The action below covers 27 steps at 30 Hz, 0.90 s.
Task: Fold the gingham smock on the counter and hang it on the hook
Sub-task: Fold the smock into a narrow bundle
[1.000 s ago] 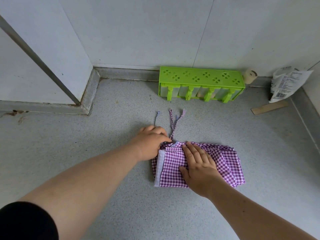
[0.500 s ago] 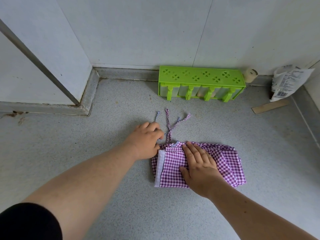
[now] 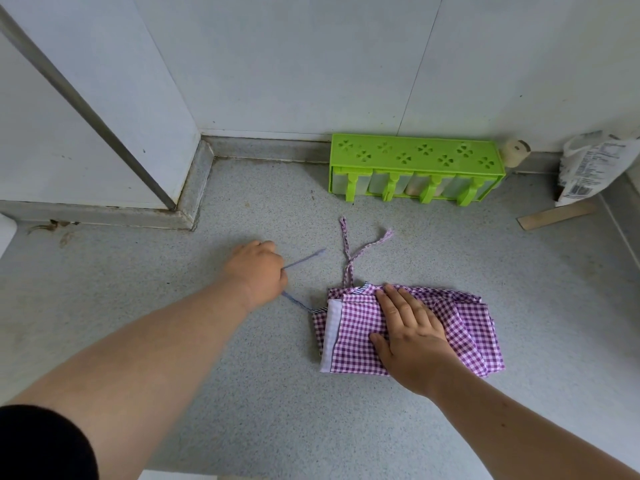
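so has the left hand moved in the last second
Yes. The left hand has slid left, away from the folded gingham smock pinned under the right hand, pulling a blue tie string out with it across the counter.

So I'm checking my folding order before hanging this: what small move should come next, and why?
Probably draw the blue tie taut and lay it across the folded smock. The left hand already pinches it out to the side, while the right hand lies flat on the cloth, pinning the fold.
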Tool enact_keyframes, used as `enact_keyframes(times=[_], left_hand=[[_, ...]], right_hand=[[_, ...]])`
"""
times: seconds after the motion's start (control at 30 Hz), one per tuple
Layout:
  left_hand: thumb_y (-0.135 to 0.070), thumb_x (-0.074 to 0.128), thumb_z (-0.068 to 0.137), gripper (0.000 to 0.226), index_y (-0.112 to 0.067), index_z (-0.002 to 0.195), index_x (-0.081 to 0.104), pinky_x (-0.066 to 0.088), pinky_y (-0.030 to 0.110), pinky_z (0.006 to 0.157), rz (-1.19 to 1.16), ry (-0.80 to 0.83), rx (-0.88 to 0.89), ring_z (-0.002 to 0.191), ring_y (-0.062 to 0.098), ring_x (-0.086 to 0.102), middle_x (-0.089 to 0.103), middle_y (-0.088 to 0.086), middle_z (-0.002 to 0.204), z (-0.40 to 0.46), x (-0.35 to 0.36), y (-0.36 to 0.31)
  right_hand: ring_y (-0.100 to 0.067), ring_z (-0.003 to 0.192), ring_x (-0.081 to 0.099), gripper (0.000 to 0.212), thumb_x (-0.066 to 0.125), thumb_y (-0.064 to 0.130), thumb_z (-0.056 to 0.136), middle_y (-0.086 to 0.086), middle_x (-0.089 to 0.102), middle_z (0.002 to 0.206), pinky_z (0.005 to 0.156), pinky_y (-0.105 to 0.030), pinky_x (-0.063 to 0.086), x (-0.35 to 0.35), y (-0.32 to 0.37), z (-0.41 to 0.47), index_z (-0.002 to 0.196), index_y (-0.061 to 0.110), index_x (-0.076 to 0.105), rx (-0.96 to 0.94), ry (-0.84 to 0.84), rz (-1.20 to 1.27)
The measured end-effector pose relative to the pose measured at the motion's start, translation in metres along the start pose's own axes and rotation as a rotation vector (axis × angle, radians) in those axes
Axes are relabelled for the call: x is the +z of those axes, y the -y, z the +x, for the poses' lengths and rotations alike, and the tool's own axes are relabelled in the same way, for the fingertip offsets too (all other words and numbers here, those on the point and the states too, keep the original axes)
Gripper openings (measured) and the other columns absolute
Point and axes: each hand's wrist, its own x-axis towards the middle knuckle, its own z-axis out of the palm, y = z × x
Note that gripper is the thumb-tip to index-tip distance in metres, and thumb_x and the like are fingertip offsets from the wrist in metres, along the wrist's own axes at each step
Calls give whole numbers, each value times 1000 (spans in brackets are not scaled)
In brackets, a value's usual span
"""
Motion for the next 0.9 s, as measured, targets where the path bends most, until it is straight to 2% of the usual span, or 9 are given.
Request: enact_keyframes(times=[0.13, 0.23, 0.3, 0.33, 0.5, 0.6, 0.67, 0.77, 0.9], left_hand=[[-44, 49, 99, 41, -14, 121, 66, 48, 39, 96, 8, -3, -131, 113, 24, 57, 60, 6, 120, -1, -8, 3], [-41, 53, 98, 39, -23, 132, 54, 43, 39, 108, -65, -150, 267, 125, 21, 50, 51, -1, 133, -9, -11, -5], [-51, 51, 100, 45, -29, 139, 50, 38, 40, 117, -89, -43, 482, 132, 16, 45, 49, -7, 140, -14, -9, -19], [-56, 51, 99, 48, -30, 139, 49, 38, 40, 117, -78, 24, 495, 131, 15, 44, 49, -8, 139, -16, -6, -24], [-52, 48, 107, 40, -20, 126, 62, 43, 39, 111, 1, 57, 413, 124, 20, 49, 56, -2, 126, -26, 11, -13], [-45, 41, 111, 36, -16, 123, 59, 48, 40, 103, 37, 71, 380, 116, 23, 56, 62, 4, 123, -32, 10, -6], [-40, 40, 113, 29, -16, 118, 54, 53, 42, 85, 18, 94, 325, 97, 23, 62, 67, 5, 109, -36, 9, -3], [-34, 43, 111, 19, -18, 116, 53, 44, 36, 65, 16, 218, 211, 67, 14, 51, 55, -4, 81, -41, 7, 5], [-40, 39, 107, 32, -21, 120, 63, 52, 35, 79, 89, 356, 76, 91, 20, 61, 63, -3, 99, -41, -6, 6]], right_hand=[[-13, 156, -20, 75, 11, 64, 102, 8, -19, 171, 124, -40, -13, 0, 1, 0, 162, 30, -18, 0, -7, -1], [-13, 156, -20, 75, 11, 64, 103, 8, -19, 171, 124, -40, -12, 0, 1, 0, 162, 30, -19, 2, -5, -13], [-12, 156, -20, 75, 11, 64, 103, 9, -19, 171, 124, -39, -12, -1, 0, 0, 162, 30, -19, 7, -10, -14], [-12, 156, -20, 75, 11, 64, 102, 9, -19, 171, 124, -39, -12, -1, 0, -1, 162, 30, -19, 7, -4, -15], [-13, 157, -17, 75, 11, 65, 102, 8, -16, 172, 124, -40, -11, 0, 1, 0, 163, 30, -17, 3, -12, -14], [-13, 157, -17, 74, 11, 64, 102, 9, -17, 171, 125, -40, -10, 0, 1, 0, 162, 31, -18, 11, -5, -12], [-13, 157, -17, 74, 11, 64, 103, 9, -18, 171, 125, -40, -10, 0, 1, 1, 162, 31, -19, 16, -1, -15], [-14, 157, -16, 74, 11, 64, 103, 8, -16, 172, 124, -40, -11, 0, 2, 0, 162, 30, -18, 13, -7, -23], [-15, 158, -15, 73, 12, 63, 103, 8, -16, 172, 123, -40, -12, -4, 4, 1, 162, 33, -19, 15, 3, -24]])
